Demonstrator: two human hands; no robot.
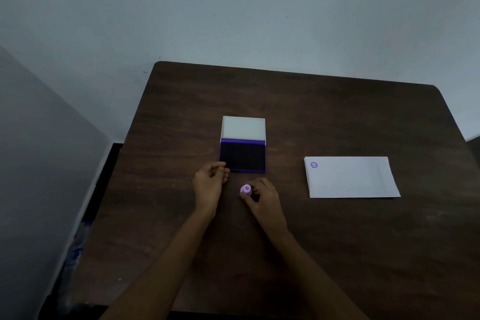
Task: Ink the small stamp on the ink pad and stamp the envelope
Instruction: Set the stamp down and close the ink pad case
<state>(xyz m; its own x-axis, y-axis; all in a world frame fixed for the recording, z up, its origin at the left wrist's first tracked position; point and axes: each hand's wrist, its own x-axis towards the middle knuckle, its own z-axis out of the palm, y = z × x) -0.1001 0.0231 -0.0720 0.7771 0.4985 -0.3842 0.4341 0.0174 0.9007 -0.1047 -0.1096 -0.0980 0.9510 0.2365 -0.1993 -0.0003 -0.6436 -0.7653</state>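
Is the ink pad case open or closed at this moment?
Open. The ink pad shows its dark inking surface, and its white lid is folded back behind it.

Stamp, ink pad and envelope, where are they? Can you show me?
small stamp [245, 188], head view, on its round lilac top.
ink pad [242, 156], head view, on the dark inked surface.
envelope [355, 179], head view, on its blank white middle.

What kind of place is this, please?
Probably a plain indoor room with a desk set up for stamping: a dark wooden table stands against bare grey walls, and on it are only an ink pad, an envelope and a stamp.
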